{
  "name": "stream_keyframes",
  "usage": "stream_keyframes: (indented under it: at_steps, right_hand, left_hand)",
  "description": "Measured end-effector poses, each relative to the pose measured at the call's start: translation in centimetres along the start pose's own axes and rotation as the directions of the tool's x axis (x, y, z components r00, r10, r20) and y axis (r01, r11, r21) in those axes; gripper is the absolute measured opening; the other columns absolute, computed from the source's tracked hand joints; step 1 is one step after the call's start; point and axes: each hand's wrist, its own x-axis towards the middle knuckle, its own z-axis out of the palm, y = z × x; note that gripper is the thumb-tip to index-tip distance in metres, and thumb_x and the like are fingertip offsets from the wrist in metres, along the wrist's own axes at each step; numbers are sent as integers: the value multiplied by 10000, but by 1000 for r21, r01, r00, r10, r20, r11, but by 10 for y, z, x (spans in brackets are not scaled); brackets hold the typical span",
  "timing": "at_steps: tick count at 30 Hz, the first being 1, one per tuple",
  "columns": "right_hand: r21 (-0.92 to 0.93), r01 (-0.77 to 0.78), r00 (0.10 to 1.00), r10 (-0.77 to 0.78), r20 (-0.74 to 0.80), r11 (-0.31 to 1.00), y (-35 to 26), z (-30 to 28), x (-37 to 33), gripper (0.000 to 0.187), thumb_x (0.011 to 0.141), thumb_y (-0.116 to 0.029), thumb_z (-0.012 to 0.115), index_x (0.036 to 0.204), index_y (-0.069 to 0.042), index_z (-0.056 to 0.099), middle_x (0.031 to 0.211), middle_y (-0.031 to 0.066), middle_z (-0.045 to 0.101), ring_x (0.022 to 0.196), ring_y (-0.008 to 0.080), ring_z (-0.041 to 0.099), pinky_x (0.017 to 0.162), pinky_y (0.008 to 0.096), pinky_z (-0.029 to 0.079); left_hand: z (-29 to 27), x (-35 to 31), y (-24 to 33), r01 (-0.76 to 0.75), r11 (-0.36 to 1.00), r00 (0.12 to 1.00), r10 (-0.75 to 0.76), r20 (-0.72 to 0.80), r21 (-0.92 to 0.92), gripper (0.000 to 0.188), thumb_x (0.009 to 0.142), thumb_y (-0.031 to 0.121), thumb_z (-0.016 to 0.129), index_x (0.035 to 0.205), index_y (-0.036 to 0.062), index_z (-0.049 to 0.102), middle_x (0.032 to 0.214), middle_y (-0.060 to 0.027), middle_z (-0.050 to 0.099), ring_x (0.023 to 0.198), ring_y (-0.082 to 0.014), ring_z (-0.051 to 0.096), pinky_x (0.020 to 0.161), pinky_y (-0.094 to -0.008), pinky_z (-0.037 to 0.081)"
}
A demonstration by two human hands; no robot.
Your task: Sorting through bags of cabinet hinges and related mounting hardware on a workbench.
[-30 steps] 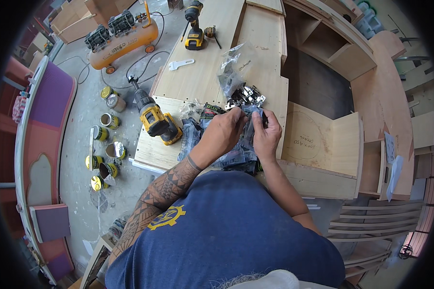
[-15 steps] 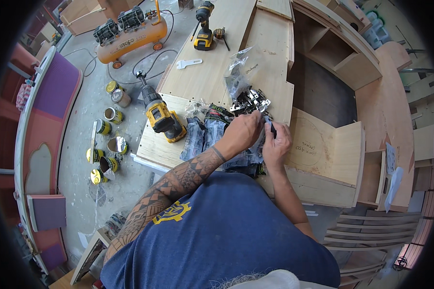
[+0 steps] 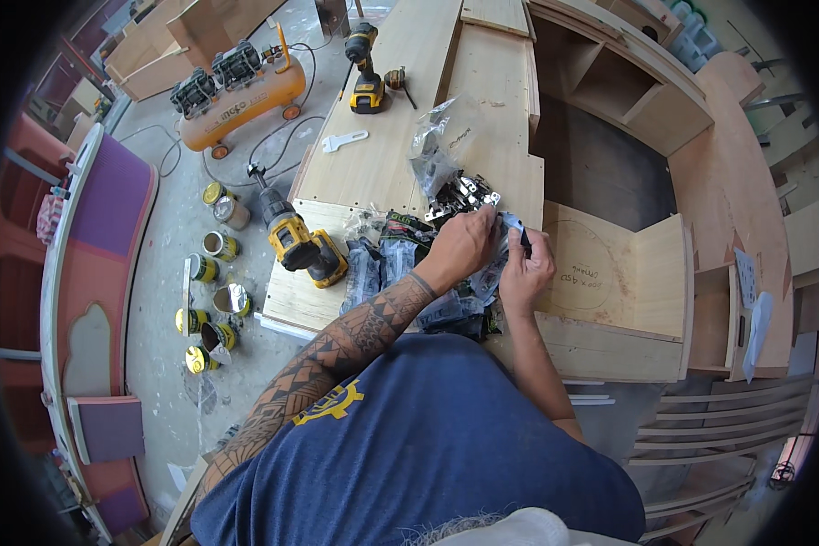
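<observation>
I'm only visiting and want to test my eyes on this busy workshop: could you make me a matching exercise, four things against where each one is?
Things:
1. Orange cylindrical air compressor
2. Bluish plastic packet
3. Heap of shiny silver metal fittings
4. Flat white notched tool

Places:
A. On pale wooden boards, left of the crumpled clear bag
B. At the near end of that bag
C. On the grey floor
D. In the person's right hand

Pairs: 1-C, 2-D, 3-B, 4-A
</observation>
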Motion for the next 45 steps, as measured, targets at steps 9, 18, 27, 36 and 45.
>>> stream_keyframes:
  at_steps: [9, 18, 27, 36, 45]
  right_hand:
    - [81, -237, 971, 233, 59, 968, 3, 2, 10, 221, 1088, -192, 606, 1051, 25, 633, 887, 142, 665, 803, 264, 641, 750, 387, 511]
    - [-13, -194, 981, 194, 29, 981, -17, 26, 20, 458, 1019, -424, 730, 1044, 27, 653, 864, 182, 692, 785, 308, 670, 747, 449, 533]
    - [-202, 20, 988, 11, 153, 979, 9, 21, 27, 365, 1053, -283, 651, 877, 28, 580, 789, 244, 630, 753, 453, 631, 709, 523, 485]
    - [-278, -5, 996, 28, 80, 961, 7, -7, 32, 325, 1057, -254, 623, 894, 23, 576, 817, 252, 624, 802, 461, 624, 736, 539, 469]
    - [-34, -7, 980, 0, -198, 999, 3, -28, 45, 317, 1112, -251, 586, 919, -3, 543, 743, 61, 523, 679, 163, 454, 633, 382, 422]
  left_hand:
    - [-30, 13, 14, 60, 995, 998, -58, 29, -77, 234, 1011, 170, 661, 906, -27, 592, 782, -276, 632, 746, -497, 656, 652, -554, 518]
    - [-26, 7, 15, -39, 994, 999, 37, -23, -101, 212, 1016, 144, 625, 938, -23, 519, 791, -280, 629, 761, -508, 651, 664, -562, 512]
    - [-4, 10, -8, -23, 1000, 1000, 23, -14, -4, 215, 1014, 176, 605, 922, -7, 541, 785, -269, 638, 742, -488, 658, 657, -563, 514]
    - [36, 30, -6, -76, 996, 996, 74, 45, 42, 167, 959, 172, 642, 915, 13, 616, 762, -231, 661, 742, -436, 682, 689, -521, 562]
    - [-60, 49, 8, 202, 922, 974, -225, -32, -331, 293, 1114, 229, 500, 1034, -31, 610, 799, -159, 642, 715, -286, 645, 694, -401, 520]
